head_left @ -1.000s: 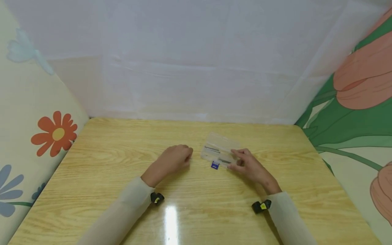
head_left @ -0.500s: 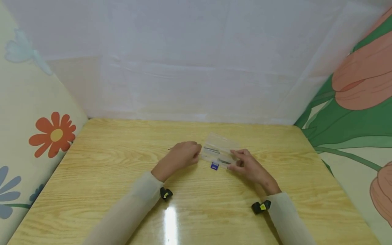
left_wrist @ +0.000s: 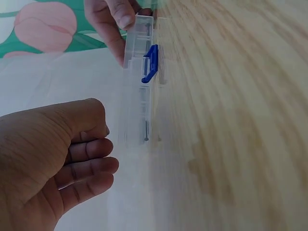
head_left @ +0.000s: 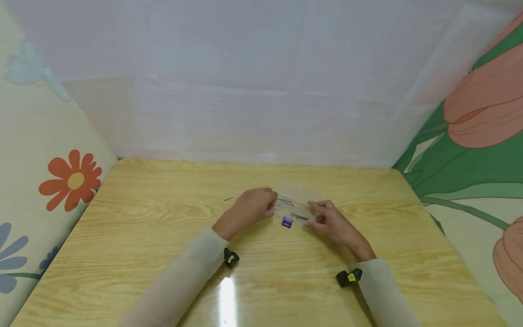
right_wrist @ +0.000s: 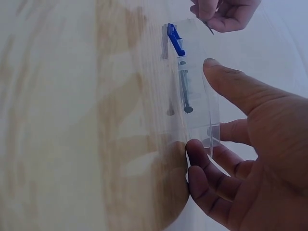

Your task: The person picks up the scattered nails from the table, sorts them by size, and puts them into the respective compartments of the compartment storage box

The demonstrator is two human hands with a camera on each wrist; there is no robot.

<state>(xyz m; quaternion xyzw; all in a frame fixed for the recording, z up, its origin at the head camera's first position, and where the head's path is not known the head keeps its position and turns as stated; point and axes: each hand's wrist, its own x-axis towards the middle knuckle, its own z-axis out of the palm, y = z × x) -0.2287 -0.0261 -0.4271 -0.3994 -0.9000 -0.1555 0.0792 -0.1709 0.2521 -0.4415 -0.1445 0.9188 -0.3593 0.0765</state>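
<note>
A clear plastic box point(head_left: 297, 210) with a blue latch point(head_left: 287, 222) lies on the table, its transparent lid raised at the back. Nails point(right_wrist: 186, 91) lie in its compartments. My right hand point(head_left: 333, 223) holds the box's right end between thumb and fingers. Over the box's left end is my left hand point(head_left: 254, 206), fingers curled. From its fingertips sticks a thin dark nail point(right_wrist: 209, 29), visible in the right wrist view; in the left wrist view the hand point(left_wrist: 53, 159) hides it.
A small thin dark piece point(head_left: 228, 199) lies on the wooden table point(head_left: 163, 190) left of my left hand. White cloth point(head_left: 245, 91) hangs behind the table. Flower-patterned panels point(head_left: 482, 91) stand at both sides.
My left hand has moved right to the box's left end, and the thin dark piece on the table has come into view behind it. The right hand and box have stayed put.
</note>
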